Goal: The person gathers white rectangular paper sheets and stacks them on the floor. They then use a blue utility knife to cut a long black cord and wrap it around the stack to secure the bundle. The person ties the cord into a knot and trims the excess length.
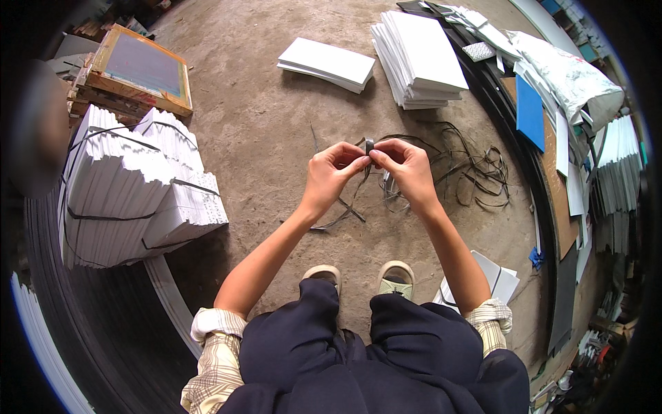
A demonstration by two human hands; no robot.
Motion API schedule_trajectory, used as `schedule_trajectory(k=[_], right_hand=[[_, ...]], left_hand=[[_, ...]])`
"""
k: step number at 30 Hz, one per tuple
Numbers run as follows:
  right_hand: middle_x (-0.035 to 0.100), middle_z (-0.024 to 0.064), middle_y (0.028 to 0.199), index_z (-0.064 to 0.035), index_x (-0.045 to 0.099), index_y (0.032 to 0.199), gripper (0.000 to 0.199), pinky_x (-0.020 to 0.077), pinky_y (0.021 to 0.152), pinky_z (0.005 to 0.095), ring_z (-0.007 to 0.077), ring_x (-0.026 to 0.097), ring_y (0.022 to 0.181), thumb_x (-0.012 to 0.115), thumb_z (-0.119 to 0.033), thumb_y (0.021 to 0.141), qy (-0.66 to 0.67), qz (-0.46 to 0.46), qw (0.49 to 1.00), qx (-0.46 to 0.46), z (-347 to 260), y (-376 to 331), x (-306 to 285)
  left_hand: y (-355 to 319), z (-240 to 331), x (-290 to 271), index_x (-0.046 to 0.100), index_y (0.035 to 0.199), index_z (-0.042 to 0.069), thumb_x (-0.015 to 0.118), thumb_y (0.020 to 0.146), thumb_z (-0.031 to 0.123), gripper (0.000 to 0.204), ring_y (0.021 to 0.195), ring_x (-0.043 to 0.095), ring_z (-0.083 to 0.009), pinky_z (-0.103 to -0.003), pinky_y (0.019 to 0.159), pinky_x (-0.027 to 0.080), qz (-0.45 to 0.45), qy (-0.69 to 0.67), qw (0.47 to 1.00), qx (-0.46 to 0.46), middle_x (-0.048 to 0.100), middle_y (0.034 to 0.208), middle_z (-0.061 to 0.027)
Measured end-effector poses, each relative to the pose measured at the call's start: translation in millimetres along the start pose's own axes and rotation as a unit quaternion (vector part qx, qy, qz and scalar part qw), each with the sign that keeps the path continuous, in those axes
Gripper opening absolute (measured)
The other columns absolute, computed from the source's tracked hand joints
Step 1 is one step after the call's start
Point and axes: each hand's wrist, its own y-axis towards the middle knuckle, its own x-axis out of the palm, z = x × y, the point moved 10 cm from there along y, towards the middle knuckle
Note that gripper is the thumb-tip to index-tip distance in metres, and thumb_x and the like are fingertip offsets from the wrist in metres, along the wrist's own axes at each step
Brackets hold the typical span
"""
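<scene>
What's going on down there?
Someone is pinching a small dark band in the fingertips of both the left hand and right hand. Tangled black strapping lies on the floor nearby. Farther off sits a tall stack of white panels; strapped white bundles stand at the left.

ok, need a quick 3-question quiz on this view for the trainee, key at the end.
1. True or false: the left hand and right hand both pinch the small dark grey piece.
2. The blue panel lies: a) left of both hands, b) between the hands, c) right of both hands.
3. Beyond the hands, which stands taller: the left white stack or the right white stack?

Key: 1 true; 2 c; 3 the right white stack.
</scene>
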Motion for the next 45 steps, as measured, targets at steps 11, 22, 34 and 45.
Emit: schedule_trajectory(k=[11, 22, 34, 45], right_hand=[[0.064, 0.0068, 0.079, 0.004, 0.062, 0.089, 0.018, 0.0478, 0.066, 0.0229, 0.0103, 0.06, 0.071, 0.062, -0.012, 0.081, 0.109, 0.026, 0.994, 0.015, -3.9, 0.7, -9.0], [0.056, 0.0112, 0.083, 0.0035, 0.041, 0.11, 0.026, 0.0515, 0.076, 0.0319, 0.0185, 0.059, 0.079, 0.044, -0.012, 0.09, 0.43, 0.015, 0.897, 0.098, 1.5, 6.6, -18.6], [0.033, 0.0021, 0.065, -0.001, 0.046, 0.096, 0.009, 0.0329, 0.057, 0.0261, 0.0117, 0.031, 0.056, 0.039, -0.004, 0.09, 0.513, 0.248, 0.821, -0.047, 39.0, -9.7, -241.2], [0.035, -0.0017, 0.057, -0.0076, 0.049, 0.087, 0.011, 0.0212, 0.037, 0.0202, 0.0051, 0.028, 0.042, 0.042, -0.015, 0.091, 0.168, 0.595, 0.786, 0.0, 124.3, -167.2, -411.8]], left_hand=[[1.7, -10.3, 18.9, 0.061, 0.091, 0.002, 0.063, 0.081, 0.016, 0.017, 0.076, 0.058, -0.0077, -0.022, 0.07, 0.047, -0.092, -0.085, 0.992, -0.033, 0.064, 0.083, -0.0031], [-7.6, -43.0, 32.7, 0.056, 0.093, 0.005, 0.052, 0.089, 0.022, 0.018, 0.065, 0.049, -0.0038, -0.018, 0.056, 0.04, -0.161, -0.165, 0.958, -0.172, 0.056, 0.078, 0.0001], [25.3, -31.3, -180.6, 0.059, 0.077, 0.002, 0.064, 0.08, 0.026, 0.025, 0.05, 0.042, -0.0058, -0.023, 0.047, 0.035, 0.159, 0.347, 0.921, 0.076, 0.051, 0.056, -0.002], [54.6, -57.9, -174.5, 0.061, 0.079, 0.001, 0.062, 0.081, 0.027, 0.026, 0.051, 0.046, -0.0094, -0.026, 0.049, 0.037, 0.096, 0.406, 0.907, 0.061, 0.054, 0.057, -0.0083]])
